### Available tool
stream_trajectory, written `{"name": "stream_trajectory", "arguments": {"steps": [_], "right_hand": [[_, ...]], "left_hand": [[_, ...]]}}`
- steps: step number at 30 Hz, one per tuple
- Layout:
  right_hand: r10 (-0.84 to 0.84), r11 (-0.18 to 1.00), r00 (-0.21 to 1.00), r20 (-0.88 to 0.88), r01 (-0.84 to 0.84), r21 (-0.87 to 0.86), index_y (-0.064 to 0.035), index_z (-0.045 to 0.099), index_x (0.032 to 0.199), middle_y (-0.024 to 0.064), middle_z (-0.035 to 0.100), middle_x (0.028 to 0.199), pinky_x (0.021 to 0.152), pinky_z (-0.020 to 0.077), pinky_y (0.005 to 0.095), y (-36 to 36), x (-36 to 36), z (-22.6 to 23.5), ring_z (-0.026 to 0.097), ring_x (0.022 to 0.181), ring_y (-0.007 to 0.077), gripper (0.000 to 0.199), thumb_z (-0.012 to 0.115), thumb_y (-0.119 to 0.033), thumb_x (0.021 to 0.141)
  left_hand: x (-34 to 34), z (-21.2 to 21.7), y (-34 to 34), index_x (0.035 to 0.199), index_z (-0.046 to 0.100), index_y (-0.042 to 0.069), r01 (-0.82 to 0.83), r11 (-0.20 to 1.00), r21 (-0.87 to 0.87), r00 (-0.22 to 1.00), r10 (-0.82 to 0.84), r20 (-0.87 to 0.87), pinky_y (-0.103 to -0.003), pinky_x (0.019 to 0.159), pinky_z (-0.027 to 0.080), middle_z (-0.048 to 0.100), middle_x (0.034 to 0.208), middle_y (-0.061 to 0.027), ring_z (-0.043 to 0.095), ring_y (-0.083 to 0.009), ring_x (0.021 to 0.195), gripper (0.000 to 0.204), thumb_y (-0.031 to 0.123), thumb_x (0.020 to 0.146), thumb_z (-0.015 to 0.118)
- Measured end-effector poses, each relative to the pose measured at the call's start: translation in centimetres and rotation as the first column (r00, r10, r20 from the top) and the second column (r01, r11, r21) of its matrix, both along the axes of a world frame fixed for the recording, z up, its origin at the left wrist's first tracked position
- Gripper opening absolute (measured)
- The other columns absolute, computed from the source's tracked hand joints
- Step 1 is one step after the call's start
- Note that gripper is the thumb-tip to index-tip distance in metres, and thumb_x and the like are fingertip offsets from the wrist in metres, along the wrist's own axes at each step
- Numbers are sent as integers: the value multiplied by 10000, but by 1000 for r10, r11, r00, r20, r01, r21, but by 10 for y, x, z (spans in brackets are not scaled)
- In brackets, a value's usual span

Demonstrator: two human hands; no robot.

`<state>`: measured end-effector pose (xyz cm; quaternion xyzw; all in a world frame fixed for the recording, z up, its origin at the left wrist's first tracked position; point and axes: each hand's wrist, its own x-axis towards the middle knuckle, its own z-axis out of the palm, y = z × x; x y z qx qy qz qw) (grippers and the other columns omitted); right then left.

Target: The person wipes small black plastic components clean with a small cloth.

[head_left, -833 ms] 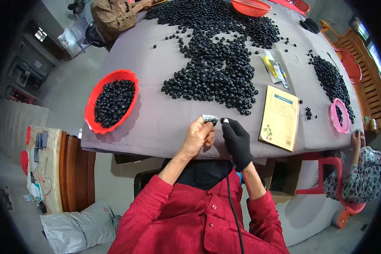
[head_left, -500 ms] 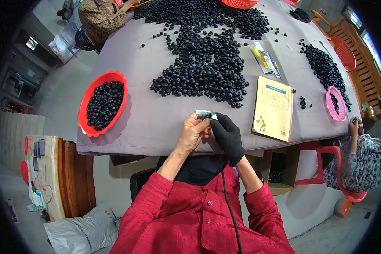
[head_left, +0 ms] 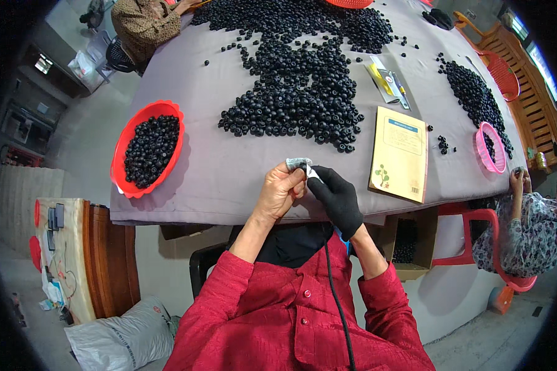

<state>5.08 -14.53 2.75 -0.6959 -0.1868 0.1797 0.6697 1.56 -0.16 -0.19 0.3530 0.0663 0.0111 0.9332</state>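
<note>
Over the table's near edge my two hands meet, fingertips together. My left hand [head_left: 283, 190] is bare, with whitish wrapping round its index fingertip, and its thumb and index finger are pinched. My right hand [head_left: 338, 201] wears a black glove with a white wrap at the fingertips, also closed in a pinch. What lies between the fingertips is too small and covered to make out. Just beyond them spreads a heap of small round black pieces [head_left: 291, 114], some showing a hole. A red scalloped basket [head_left: 177, 154] of the same pieces stands to the left.
Right of my hands lies a yellow booklet [head_left: 397, 157], with a packaged yellow tool [head_left: 384, 80] beyond it. A pink basket [head_left: 480, 148] and another black heap [head_left: 473, 93] are farther right. Other people sit at the far left and right. An open cardboard box [head_left: 435, 241] is under the table.
My hands stay together in nearly the same place. The fingertips have shifted slightly, and more of the white wrap on my right hand shows. The view has moved a little.
</note>
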Motion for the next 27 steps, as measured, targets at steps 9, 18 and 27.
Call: {"name": "stream_trajectory", "arguments": {"steps": [9,18,27], "right_hand": [[57,994,982,182,-40,-97,-15,559,1090,132,632,934,720,467,272,1,-2,-3,603,841,140,299,566,-188,846],[51,996,988,143,-40,-82,-30,566,1082,125,636,914,705,469,269,0,-3,-5,608,817,137,281,570,-178,843],[62,992,986,155,-44,-119,-27,565,1075,126,636,911,706,469,277,-1,0,-3,608,819,142,283,560,-197,849]], "left_hand": [[-2,-2,0,981,587,45,12,1000,-23,1000,-12,12,-192,471,328,518,633,25,417,-45,496,136,96,865,539],[-2,-3,1,975,589,52,30,1000,-8,1000,-30,5,-194,466,315,498,613,32,401,-43,489,130,105,869,535],[-3,-1,2,965,585,53,32,999,9,999,-32,2,-206,475,317,494,627,28,382,-49,491,119,93,875,518]]}}
